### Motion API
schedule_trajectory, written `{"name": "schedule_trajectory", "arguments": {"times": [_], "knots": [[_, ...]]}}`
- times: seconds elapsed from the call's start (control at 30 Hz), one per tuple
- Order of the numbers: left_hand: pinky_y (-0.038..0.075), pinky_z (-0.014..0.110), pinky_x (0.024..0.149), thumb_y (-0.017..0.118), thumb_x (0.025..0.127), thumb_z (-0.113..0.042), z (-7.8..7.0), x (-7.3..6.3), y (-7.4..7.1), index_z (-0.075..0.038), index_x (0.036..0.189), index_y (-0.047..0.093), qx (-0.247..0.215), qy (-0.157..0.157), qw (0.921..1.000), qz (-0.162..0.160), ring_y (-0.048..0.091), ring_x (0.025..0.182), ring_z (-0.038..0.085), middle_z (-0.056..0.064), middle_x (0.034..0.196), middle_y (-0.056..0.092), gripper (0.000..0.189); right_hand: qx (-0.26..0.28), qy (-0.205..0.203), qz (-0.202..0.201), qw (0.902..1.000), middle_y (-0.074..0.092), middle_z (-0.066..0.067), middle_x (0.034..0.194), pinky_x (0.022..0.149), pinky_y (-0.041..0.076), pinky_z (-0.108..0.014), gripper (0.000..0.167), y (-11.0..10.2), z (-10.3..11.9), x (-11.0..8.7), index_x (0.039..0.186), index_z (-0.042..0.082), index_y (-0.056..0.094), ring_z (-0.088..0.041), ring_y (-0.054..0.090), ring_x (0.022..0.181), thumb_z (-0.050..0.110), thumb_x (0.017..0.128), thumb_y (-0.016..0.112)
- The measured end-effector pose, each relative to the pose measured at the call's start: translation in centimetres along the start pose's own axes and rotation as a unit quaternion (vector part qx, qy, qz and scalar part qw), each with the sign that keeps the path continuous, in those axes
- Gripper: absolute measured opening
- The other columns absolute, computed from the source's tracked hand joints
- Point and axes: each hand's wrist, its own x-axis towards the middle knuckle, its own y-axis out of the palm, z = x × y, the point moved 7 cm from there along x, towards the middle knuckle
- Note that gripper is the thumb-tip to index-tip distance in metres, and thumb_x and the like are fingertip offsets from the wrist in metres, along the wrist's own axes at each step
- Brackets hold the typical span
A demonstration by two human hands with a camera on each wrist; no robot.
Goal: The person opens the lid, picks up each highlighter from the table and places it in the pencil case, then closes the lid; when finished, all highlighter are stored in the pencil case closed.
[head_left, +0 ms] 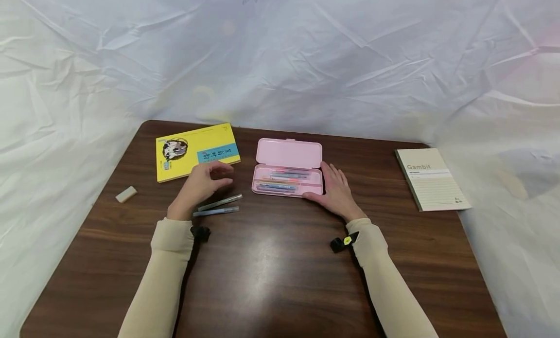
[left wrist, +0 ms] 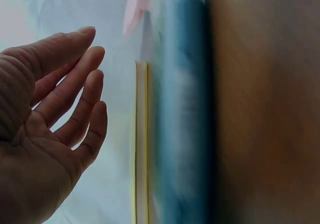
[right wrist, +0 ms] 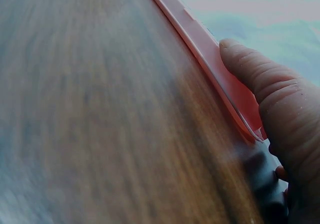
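Note:
A pink pencil case lies with its lid raised back, several pens and pencils inside its lower tray. My right hand touches the case's right end, thumb at the front edge and fingers along the side. In the right wrist view the straight thumb lies against the pink wall. My left hand, holding nothing, hovers left of the case with fingers loosely bent. Below it lie a grey-green pen and a light blue pen. A blurred blue pen fills the middle of the left wrist view.
Behind the left hand lies a yellow book with a cartoon cover. A white eraser sits near the left table edge. At the far right is a cream notebook. Pale cloth hangs around the dark wooden table.

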Motion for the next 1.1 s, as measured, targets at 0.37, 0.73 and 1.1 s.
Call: {"name": "schedule_trajectory", "arguments": {"times": [0.37, 0.73, 1.1], "knots": [[0.05, 0.055, 0.104, 0.078, 0.098, -0.022, 2.9, -4.2, -1.4, -0.013, 0.128, 0.073, 0.041, -0.031, 0.9986, 0.011, 0.064, 0.118, 0.03, 0.011, 0.128, 0.073, 0.031, 0.005, -0.002, -0.005, 1.0, 0.028, -0.021, 0.171, 0.129, 0.006, -0.057, 0.118, 0.1, -0.2, -0.1, 0.168, 0.006, 0.019, -0.04, 0.017, 0.16, 0.067, 0.085, 0.076], [0.051, 0.05, 0.099, 0.077, 0.099, -0.016, 4.2, -5.7, -0.7, -0.013, 0.124, 0.075, 0.045, -0.046, 0.9978, 0.011, 0.066, 0.108, 0.027, 0.009, 0.119, 0.075, 0.025, 0.009, -0.002, -0.002, 1.0, 0.026, -0.022, 0.171, 0.128, 0.006, -0.058, 0.122, 0.0, -0.3, -0.1, 0.168, 0.006, 0.017, -0.041, 0.017, 0.16, 0.072, 0.084, 0.075], [0.051, 0.046, 0.093, 0.077, 0.098, -0.016, 4.8, -5.7, -0.3, -0.014, 0.12, 0.076, 0.047, -0.051, 0.9976, -0.007, 0.066, 0.104, 0.026, 0.008, 0.115, 0.075, 0.022, 0.007, -0.002, 0.0, 1.0, 0.026, -0.022, 0.171, 0.128, 0.006, -0.057, 0.12, 0.0, -0.2, 0.0, 0.168, 0.006, 0.017, -0.04, 0.017, 0.16, 0.068, 0.084, 0.076]]}}
